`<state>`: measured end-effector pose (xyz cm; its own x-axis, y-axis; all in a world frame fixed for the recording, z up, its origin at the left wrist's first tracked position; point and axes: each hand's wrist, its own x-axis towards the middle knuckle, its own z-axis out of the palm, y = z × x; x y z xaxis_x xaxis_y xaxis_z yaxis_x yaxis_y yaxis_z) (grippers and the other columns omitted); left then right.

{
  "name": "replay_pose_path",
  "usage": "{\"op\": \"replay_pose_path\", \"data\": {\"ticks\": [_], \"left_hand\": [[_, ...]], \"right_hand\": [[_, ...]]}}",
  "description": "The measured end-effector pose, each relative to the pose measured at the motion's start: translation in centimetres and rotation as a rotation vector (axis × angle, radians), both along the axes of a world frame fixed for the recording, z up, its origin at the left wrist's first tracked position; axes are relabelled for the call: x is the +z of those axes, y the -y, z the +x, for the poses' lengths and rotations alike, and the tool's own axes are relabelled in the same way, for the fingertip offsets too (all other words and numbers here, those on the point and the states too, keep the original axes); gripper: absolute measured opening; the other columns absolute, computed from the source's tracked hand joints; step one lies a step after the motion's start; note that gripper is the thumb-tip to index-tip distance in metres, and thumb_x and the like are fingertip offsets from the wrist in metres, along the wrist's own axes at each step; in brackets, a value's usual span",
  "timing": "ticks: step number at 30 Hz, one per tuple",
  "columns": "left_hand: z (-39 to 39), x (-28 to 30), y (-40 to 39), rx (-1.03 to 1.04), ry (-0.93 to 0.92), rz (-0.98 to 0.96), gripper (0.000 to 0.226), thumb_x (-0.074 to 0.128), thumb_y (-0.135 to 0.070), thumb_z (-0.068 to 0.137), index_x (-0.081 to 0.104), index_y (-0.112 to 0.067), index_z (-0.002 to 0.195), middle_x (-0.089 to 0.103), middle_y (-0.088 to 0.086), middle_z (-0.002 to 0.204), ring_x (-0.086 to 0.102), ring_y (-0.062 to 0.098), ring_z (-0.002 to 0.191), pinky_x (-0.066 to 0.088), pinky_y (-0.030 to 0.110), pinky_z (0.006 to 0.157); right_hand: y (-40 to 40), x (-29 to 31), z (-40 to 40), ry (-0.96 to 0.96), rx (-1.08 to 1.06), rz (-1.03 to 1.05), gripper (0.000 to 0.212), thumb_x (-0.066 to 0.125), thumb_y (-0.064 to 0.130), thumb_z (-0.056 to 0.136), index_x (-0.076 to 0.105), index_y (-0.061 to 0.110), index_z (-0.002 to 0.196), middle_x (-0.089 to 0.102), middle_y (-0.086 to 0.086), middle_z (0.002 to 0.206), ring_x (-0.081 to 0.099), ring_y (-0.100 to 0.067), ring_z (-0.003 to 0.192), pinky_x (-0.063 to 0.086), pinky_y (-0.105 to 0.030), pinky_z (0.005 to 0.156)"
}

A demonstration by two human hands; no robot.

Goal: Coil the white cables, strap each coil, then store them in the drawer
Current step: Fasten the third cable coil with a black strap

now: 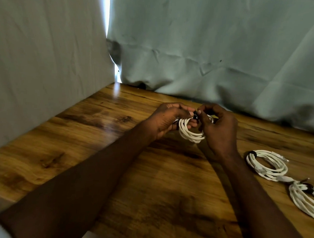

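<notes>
Both hands hold a white cable coil (191, 131) just above the wooden table (101, 152), and bare tabletop lies open to the left of the grip and toward the viewer. Right of the grip, two strapped coils (266, 165) (304, 200) lie on the table. Just behind the grip, a grey cloth backdrop (208, 49) closes the far edge; another cloth panel (48, 52) walls the left side.

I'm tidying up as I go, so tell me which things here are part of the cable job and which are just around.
Part of the job:
held coil, in left hand and right hand
black strap being fastened
strapped coil
second strapped coil at the right edge

Just around:
wooden table
grey cloth backdrop
</notes>
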<state>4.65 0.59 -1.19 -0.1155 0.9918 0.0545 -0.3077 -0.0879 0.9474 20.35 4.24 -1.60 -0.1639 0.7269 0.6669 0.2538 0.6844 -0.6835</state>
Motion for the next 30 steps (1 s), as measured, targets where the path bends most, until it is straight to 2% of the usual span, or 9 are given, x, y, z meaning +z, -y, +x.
{"op": "replay_pose_path", "data": {"ticks": [3, 5, 9, 13, 18, 22, 27, 30], "left_hand": [[-0.2, 0.2, -0.2, 0.029, 0.035, 0.006, 0.024, 0.064, 0.008, 0.090, 0.067, 0.008, 0.114, 0.072, 0.033, 0.101, 0.075, 0.030, 0.075, 0.062, 0.029, 0.062], [-0.5, 0.3, -0.4, 0.038, 0.070, 0.005, 0.023, 0.062, 0.011, 0.089, 0.067, 0.008, 0.112, 0.071, 0.033, 0.100, 0.075, 0.028, 0.071, 0.063, 0.031, 0.063], [-0.7, 0.3, -0.2, 0.018, 0.066, -0.010, 0.031, 0.061, 0.010, 0.090, 0.063, 0.011, 0.120, 0.067, 0.037, 0.111, 0.075, 0.028, 0.074, 0.064, 0.036, 0.075], [-0.5, 0.2, -0.4, 0.027, 0.061, -0.018, 0.029, 0.064, 0.008, 0.090, 0.065, 0.008, 0.119, 0.070, 0.031, 0.113, 0.074, 0.034, 0.085, 0.064, 0.035, 0.071], [-0.6, 0.3, -0.3, 0.039, 0.083, -0.048, 0.032, 0.065, 0.009, 0.089, 0.065, 0.010, 0.120, 0.072, 0.029, 0.112, 0.075, 0.031, 0.081, 0.063, 0.033, 0.064], [-0.5, 0.3, -0.2, 0.042, 0.053, -0.056, 0.027, 0.067, 0.007, 0.089, 0.068, 0.007, 0.115, 0.074, 0.025, 0.108, 0.076, 0.029, 0.082, 0.062, 0.030, 0.062], [-0.6, 0.5, -0.3, 0.048, 0.053, -0.027, 0.021, 0.065, 0.007, 0.090, 0.071, 0.002, 0.110, 0.075, 0.024, 0.107, 0.076, 0.026, 0.081, 0.063, 0.031, 0.065], [-0.7, 0.5, -0.4, 0.061, 0.047, -0.011, 0.021, 0.067, 0.006, 0.089, 0.071, 0.002, 0.110, 0.076, 0.021, 0.103, 0.076, 0.025, 0.080, 0.063, 0.032, 0.067]], "right_hand": [[0.1, 0.2, -0.1, -0.073, 0.129, -0.108, 0.017, 0.068, -0.005, 0.091, 0.075, 0.008, 0.099, 0.076, 0.000, 0.090, 0.071, -0.001, 0.076, 0.051, -0.014, 0.067], [0.1, 0.1, -0.3, -0.089, 0.176, -0.152, 0.026, 0.068, -0.011, 0.085, 0.074, 0.006, 0.103, 0.077, -0.005, 0.096, 0.073, -0.007, 0.083, 0.054, -0.017, 0.070], [-0.2, -0.1, -0.4, -0.064, 0.160, -0.133, 0.029, 0.065, -0.012, 0.084, 0.075, 0.008, 0.102, 0.078, -0.003, 0.098, 0.074, -0.009, 0.086, 0.053, -0.017, 0.073], [-0.1, -0.1, -0.3, -0.109, 0.179, -0.143, 0.025, 0.065, -0.014, 0.087, 0.075, 0.002, 0.103, 0.077, -0.005, 0.094, 0.073, -0.002, 0.077, 0.053, -0.013, 0.068], [-0.1, -0.2, -0.5, -0.126, 0.175, -0.150, 0.024, 0.068, -0.011, 0.086, 0.077, 0.006, 0.100, 0.079, -0.003, 0.094, 0.075, -0.010, 0.084, 0.055, -0.018, 0.073], [-0.1, -0.2, -0.6, -0.131, 0.150, -0.157, 0.023, 0.069, -0.010, 0.086, 0.077, 0.008, 0.099, 0.079, -0.002, 0.093, 0.075, -0.010, 0.083, 0.055, -0.019, 0.073], [0.5, -0.3, -0.8, -0.093, 0.021, -0.019, 0.022, 0.073, -0.002, 0.085, 0.073, 0.018, 0.094, 0.073, 0.008, 0.084, 0.068, -0.002, 0.072, 0.051, -0.018, 0.065], [0.7, -0.7, -0.9, -0.015, -0.058, 0.040, 0.017, 0.071, 0.008, 0.088, 0.076, 0.020, 0.098, 0.075, 0.006, 0.090, 0.071, -0.008, 0.080, 0.057, -0.029, 0.071]]}}
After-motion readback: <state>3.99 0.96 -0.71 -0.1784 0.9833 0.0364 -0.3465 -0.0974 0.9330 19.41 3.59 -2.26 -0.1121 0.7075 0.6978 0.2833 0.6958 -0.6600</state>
